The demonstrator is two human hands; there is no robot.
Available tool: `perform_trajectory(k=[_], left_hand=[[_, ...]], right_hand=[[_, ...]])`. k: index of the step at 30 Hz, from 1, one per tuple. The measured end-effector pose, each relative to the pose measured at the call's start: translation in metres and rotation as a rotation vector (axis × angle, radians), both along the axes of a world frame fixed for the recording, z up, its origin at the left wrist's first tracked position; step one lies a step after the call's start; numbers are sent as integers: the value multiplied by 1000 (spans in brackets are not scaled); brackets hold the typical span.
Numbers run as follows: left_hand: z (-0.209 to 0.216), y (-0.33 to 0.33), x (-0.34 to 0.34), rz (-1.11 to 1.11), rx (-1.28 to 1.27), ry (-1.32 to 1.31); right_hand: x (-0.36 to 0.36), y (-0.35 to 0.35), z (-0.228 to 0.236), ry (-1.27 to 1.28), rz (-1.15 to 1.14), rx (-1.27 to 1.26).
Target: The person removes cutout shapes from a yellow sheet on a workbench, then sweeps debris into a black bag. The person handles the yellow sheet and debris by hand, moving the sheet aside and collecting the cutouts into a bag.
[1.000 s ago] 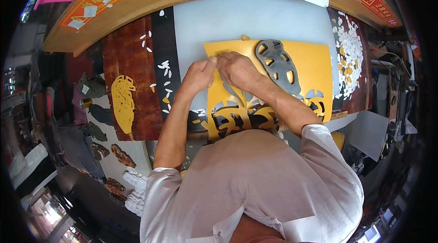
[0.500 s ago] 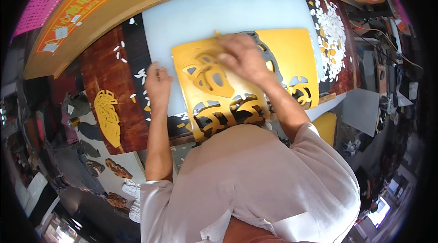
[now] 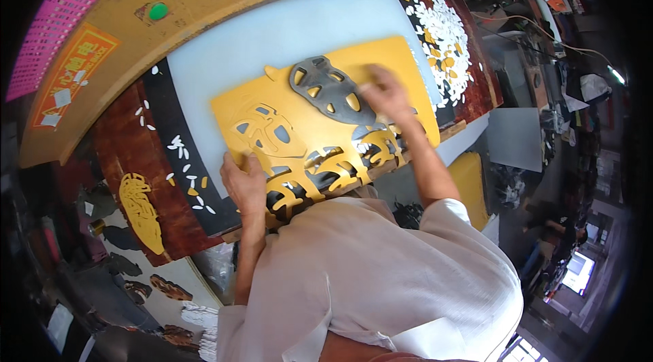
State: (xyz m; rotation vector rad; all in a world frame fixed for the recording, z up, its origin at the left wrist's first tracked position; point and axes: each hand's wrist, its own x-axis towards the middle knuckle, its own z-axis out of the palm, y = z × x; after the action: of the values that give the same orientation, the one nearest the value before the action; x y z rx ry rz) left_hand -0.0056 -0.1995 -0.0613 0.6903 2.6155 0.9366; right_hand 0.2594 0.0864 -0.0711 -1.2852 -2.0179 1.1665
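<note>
A yellow sheet (image 3: 394,56) lies tilted across the pale cutting board, with a row of shaped cut-outs along its near edge. On it, near the middle, rests a dark grey sole-shaped cutting die (image 3: 333,93) with several openings. Left of the die, a shoe-sole outline with slots (image 3: 269,130) is cut in the sheet. My left hand (image 3: 245,185) is closed on the sheet's near left edge. My right hand (image 3: 388,95) is at the die's right side, its fingers smeared by motion, so their grip cannot be made out. A small yellow scrap (image 3: 271,73) sits by the sheet's far edge.
Under the sheet is the pale board (image 3: 231,42). White and yellow scraps (image 3: 442,35) are heaped at the right. A yellow cut piece (image 3: 141,212) lies on the brown wood at left. Beyond stands a yellow machine beam (image 3: 197,5) with a green button (image 3: 158,11).
My left hand has come onto the sheet's edge from beside it. My right hand has moved right, off the cut outline to the die's far side. The view has turned.
</note>
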Motion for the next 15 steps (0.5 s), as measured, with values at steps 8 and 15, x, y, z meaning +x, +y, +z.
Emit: perform_trajectory(k=[8,15], left_hand=[[2,26,-25,101,-196,-123],[-9,26,-45,31,45,-186]], right_hand=[[96,88,-6,-499,-261,-70],[103,118,-9,134,-195,-533]])
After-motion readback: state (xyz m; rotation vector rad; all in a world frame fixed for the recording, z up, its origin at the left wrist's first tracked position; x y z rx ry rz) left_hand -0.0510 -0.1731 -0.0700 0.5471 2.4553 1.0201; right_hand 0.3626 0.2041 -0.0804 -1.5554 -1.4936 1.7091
